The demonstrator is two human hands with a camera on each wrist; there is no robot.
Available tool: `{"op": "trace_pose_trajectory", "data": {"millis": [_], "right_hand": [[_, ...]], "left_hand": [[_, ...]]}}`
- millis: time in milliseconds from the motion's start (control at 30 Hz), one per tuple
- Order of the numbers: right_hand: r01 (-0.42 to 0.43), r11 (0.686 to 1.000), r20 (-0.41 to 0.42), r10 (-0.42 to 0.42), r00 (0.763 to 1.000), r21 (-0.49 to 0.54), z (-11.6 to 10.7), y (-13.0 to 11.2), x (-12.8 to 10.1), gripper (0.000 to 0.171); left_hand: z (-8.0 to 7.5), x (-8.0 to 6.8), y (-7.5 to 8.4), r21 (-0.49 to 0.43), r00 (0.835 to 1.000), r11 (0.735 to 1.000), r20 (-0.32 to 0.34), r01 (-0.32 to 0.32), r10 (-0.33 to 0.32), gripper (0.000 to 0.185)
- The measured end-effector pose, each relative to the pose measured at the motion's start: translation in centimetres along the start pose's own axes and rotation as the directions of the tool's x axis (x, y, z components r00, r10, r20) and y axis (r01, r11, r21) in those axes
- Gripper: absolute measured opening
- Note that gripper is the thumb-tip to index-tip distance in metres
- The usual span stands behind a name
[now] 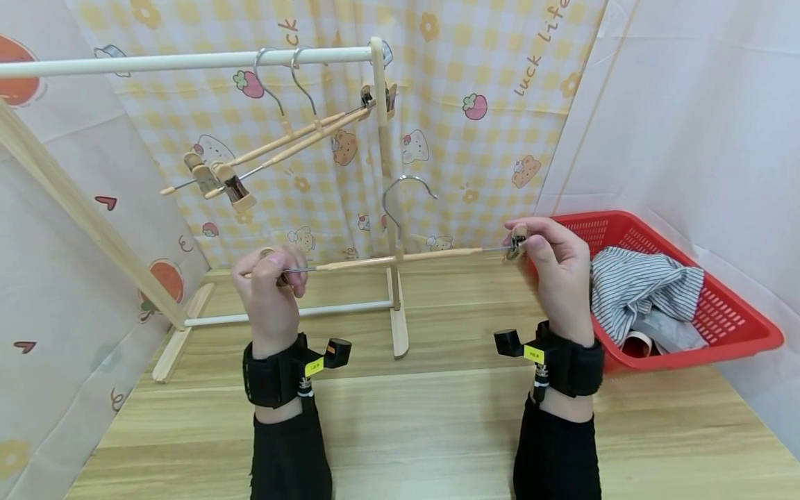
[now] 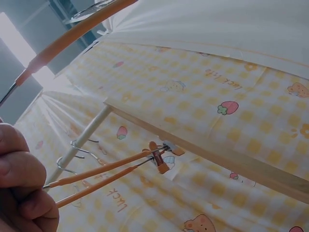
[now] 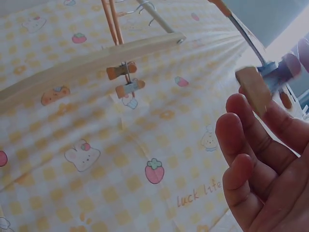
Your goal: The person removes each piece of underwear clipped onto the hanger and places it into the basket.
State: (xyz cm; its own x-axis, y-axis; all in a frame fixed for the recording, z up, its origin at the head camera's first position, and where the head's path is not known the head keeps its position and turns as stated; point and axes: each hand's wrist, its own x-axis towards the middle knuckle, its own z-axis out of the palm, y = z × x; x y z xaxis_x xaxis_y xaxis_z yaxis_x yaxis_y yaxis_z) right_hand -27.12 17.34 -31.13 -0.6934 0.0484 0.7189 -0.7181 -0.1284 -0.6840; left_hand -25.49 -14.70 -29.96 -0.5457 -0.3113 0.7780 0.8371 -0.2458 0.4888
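I hold a wooden clip hanger [image 1: 400,260] level in front of me, above the table, its metal hook [image 1: 400,198] pointing up. My left hand [image 1: 279,269] grips the hanger's left end, fingers curled round the clip there. My right hand [image 1: 522,239] pinches the right clip [image 1: 517,244] between thumb and fingers. In the right wrist view that clip [image 3: 253,89] shows above my fingers [image 3: 251,154]. The left wrist view catches my curled fingers [image 2: 21,193] and the held bar [image 2: 67,38] overhead.
Behind the hanger stands a small clothes rack with a white rail [image 1: 187,61] and wooden upright [image 1: 382,160]; two more clip hangers [image 1: 281,146] hang from it. A red basket [image 1: 740,326] at the right holds a striped cloth [image 1: 637,281]. Printed curtains close in the back.
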Motion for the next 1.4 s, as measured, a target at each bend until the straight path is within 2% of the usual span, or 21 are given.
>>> {"op": "trace_pose_trajectory", "data": {"millis": [100,233,500,567,700,933,967,1100,1167,1200,1333,1400], "right_hand": [[0.009,1.000,-0.020,-0.010,1.000,-0.010,-0.4,0.1,0.1,0.037],[0.005,1.000,-0.047,-0.005,0.999,0.009,-1.0,0.2,0.1,0.039],[0.009,1.000,-0.104,-0.007,0.995,0.021,-1.8,0.2,0.1,0.036],[0.010,1.000,-0.112,-0.007,0.994,0.022,-1.8,0.2,0.1,0.035],[0.009,1.000,-0.116,-0.006,0.993,0.026,-1.7,0.1,0.1,0.035],[0.005,0.999,-0.112,0.000,0.994,0.040,-1.7,0.1,0.1,0.033],[0.004,0.999,-0.112,0.000,0.994,0.037,-1.7,0.2,0.1,0.033],[0.004,0.999,-0.116,-0.001,0.993,0.032,-1.8,0.2,0.1,0.034],[0.002,0.999,-0.116,0.002,0.993,0.033,-1.8,0.2,0.1,0.034],[-0.001,0.999,-0.116,0.005,0.993,0.034,-1.8,0.2,0.1,0.033],[-0.013,0.999,-0.117,0.017,0.993,0.031,-1.9,0.2,0.1,0.033],[-0.021,0.999,-0.118,0.024,0.993,0.027,-1.9,0.1,0.1,0.033]], "left_hand": [[-0.3,0.2,0.3,-0.030,0.996,0.999,-0.084,-0.023,0.021,0.044],[-0.9,0.6,0.7,-0.047,0.978,0.997,-0.203,-0.054,0.043,0.043],[-2.1,0.9,1.4,-0.040,0.944,0.996,-0.323,-0.085,0.068,0.042],[-2.2,1.0,1.5,-0.019,0.927,0.995,-0.368,-0.093,0.079,0.041],[-2.1,1.0,1.6,0.000,0.880,0.995,-0.467,-0.100,0.089,0.039],[-2.0,1.2,2.0,-0.036,0.782,0.992,-0.619,-0.118,0.071,0.037],[-2.0,1.2,2.1,-0.019,0.776,0.993,-0.626,-0.117,0.080,0.036],[-1.8,1.3,2.4,0.022,0.717,0.993,-0.689,-0.119,0.102,0.036],[-1.7,1.3,2.6,0.063,0.693,0.990,-0.708,-0.128,0.135,0.036],[-1.7,1.4,2.6,0.072,0.676,0.988,-0.722,-0.136,0.146,0.037],[-1.7,1.6,2.6,0.147,0.661,0.974,-0.716,-0.169,0.223,0.037],[-1.8,1.6,2.5,0.167,0.657,0.971,-0.715,-0.173,0.240,0.037]]}}
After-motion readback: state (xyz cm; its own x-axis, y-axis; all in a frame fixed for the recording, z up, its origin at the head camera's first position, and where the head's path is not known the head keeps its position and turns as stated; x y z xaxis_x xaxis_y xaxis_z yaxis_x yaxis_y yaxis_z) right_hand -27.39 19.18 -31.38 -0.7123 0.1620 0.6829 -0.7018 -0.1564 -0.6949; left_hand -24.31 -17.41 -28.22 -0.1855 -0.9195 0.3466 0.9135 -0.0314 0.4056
